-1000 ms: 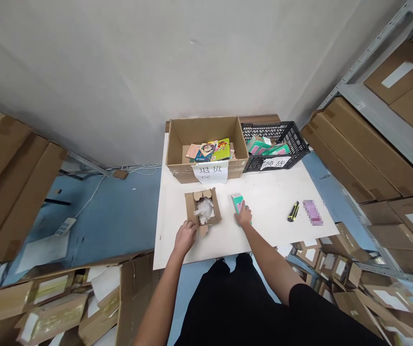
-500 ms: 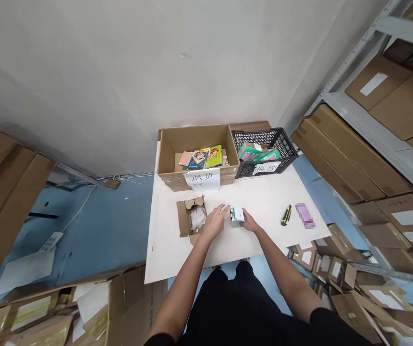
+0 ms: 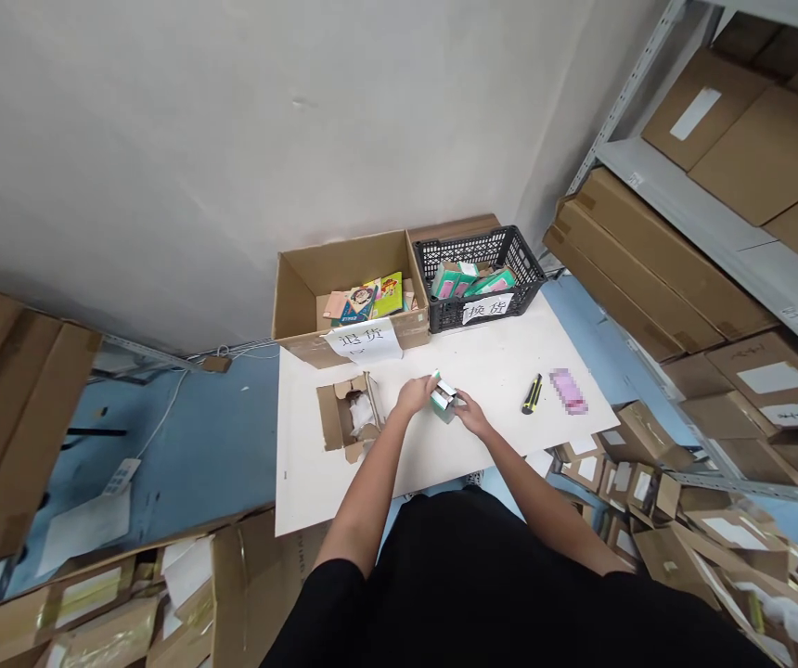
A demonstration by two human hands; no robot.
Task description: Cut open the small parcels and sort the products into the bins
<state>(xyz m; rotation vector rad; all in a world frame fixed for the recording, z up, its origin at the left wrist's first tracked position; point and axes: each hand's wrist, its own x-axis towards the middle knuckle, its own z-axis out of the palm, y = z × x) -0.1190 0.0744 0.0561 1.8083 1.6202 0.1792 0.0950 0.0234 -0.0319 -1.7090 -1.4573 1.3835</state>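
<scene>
Both hands meet over the middle of the white table [image 3: 496, 371]. My left hand [image 3: 414, 395] and my right hand [image 3: 469, 414] each grip an end of a small green and white box [image 3: 443, 398], held just above the tabletop. To the left of it lies an opened small cardboard parcel [image 3: 343, 419] with white crumpled filling inside.
At the table's back stand a cardboard box [image 3: 302, 297] of colourful booklets with a paper label and a black plastic crate [image 3: 510, 255] of green packs. A yellow-black utility knife [image 3: 532, 394] and a pink item [image 3: 568, 391] lie to the right. Cardboard cartons crowd the floor and shelves.
My left hand left the opened parcel and came across to the small box. Both hands now hold the box, lifted off the table. The camera view shifted right.
</scene>
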